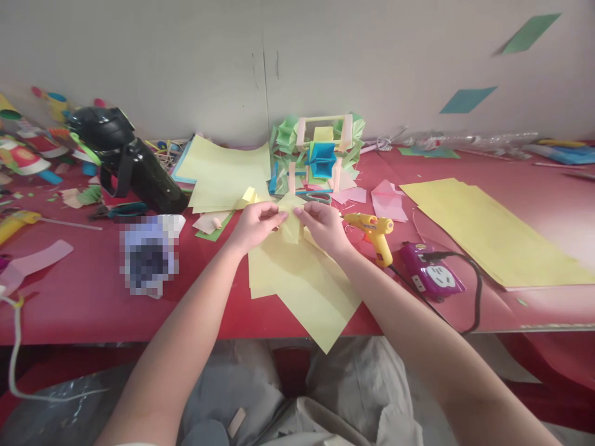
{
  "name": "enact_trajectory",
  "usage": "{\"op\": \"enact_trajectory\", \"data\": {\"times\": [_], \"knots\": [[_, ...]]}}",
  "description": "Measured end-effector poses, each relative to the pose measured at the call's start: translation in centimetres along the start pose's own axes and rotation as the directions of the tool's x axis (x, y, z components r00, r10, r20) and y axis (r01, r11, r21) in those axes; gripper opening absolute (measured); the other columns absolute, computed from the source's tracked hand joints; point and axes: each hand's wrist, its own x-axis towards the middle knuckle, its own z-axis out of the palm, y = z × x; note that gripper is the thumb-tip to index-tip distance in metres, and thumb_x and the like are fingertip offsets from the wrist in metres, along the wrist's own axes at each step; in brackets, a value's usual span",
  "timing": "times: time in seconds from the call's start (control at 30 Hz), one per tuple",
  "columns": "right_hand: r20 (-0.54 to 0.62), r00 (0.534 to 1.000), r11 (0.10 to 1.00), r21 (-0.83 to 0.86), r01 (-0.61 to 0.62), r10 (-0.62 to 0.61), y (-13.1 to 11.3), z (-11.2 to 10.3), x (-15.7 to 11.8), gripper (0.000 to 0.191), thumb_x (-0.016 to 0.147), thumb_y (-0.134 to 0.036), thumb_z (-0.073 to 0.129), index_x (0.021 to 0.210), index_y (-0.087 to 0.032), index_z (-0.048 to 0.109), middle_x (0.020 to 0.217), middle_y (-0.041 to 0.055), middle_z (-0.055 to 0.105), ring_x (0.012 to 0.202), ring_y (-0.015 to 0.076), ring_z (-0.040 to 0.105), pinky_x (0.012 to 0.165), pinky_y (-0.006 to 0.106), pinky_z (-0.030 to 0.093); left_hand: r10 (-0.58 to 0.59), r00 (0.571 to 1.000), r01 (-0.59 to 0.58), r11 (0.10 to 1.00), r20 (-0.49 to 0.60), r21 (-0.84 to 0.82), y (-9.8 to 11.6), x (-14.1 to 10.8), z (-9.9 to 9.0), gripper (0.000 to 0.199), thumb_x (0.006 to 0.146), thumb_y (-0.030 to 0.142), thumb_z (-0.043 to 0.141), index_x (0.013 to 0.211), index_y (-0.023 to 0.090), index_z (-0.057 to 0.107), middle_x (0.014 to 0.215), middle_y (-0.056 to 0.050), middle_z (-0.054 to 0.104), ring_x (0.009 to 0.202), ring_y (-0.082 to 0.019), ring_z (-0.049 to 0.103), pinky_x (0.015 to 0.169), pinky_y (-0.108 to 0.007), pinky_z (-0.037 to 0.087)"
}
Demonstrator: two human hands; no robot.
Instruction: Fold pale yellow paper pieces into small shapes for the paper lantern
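My left hand and my right hand meet over a small piece of pale yellow paper, which both pinch between thumb and fingers near its upper edges. Beneath it lie large pale yellow sheets, one turned so that a corner hangs past the table's front edge. Scissors rest just beyond my right hand. Close by on the right is a yellow glue gun. A small folded yellow paper sits beyond my left hand.
A paper model in green and blue stands against the wall. To the left are a black bottle and paper sheets. A purple power socket with a cable and yellow sheets lie right on the red table.
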Motion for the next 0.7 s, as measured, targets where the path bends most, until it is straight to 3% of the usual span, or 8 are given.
{"op": "enact_trajectory", "data": {"times": [0.27, 0.53, 0.7], "knots": [[0.058, 0.998, 0.998, -0.065, 0.019, -0.016, 0.04, 0.1, -0.11, 0.051, 0.081, -0.065, 0.061, 0.064, -0.018, 0.052, 0.059, -0.0025, 0.043, 0.057, 0.0097, 0.039, 0.053, 0.025, 0.032, 0.051, 0.998, -0.05, 0.999, -0.047, 0.02, -0.35, 0.2, -0.17, 0.04, 0.074, 0.05, 0.076, 0.097, 0.019, 0.069, 0.087, -0.005, 0.068, 0.077, -0.017, 0.064, 0.066, -0.028, 0.053], [0.069, 0.998, 1.0, 0.012, 0.006, -0.007, -0.01, 0.05, -0.08, 0.047, 0.081, -0.064, 0.061, 0.08, -0.017, 0.065, 0.073, 0.0031, 0.06, 0.067, 0.0139, 0.056, 0.065, 0.028, 0.05, 0.125, 0.981, -0.116, 0.991, -0.146, 0.069, -0.65, 0.37, -0.51, 0.033, 0.076, 0.048, 0.075, 0.09, 0.018, 0.072, 0.088, -0.007, 0.072, 0.08, -0.018, 0.065, 0.069, -0.029, 0.052], [0.08, 0.997, 1.0, 0.011, -0.014, 0.013, 0.07, 0.02, -0.06, 0.046, 0.081, -0.062, 0.062, 0.079, -0.017, 0.065, 0.072, 0.0035, 0.061, 0.067, 0.0142, 0.058, 0.065, 0.029, 0.051, 0.155, 0.982, -0.142, 0.983, -0.111, 0.12, -0.53, 0.34, -0.35, 0.031, 0.08, 0.046, 0.072, 0.094, 0.018, 0.072, 0.095, -0.007, 0.073, 0.084, -0.018, 0.066, 0.073, -0.029, 0.053]]}}
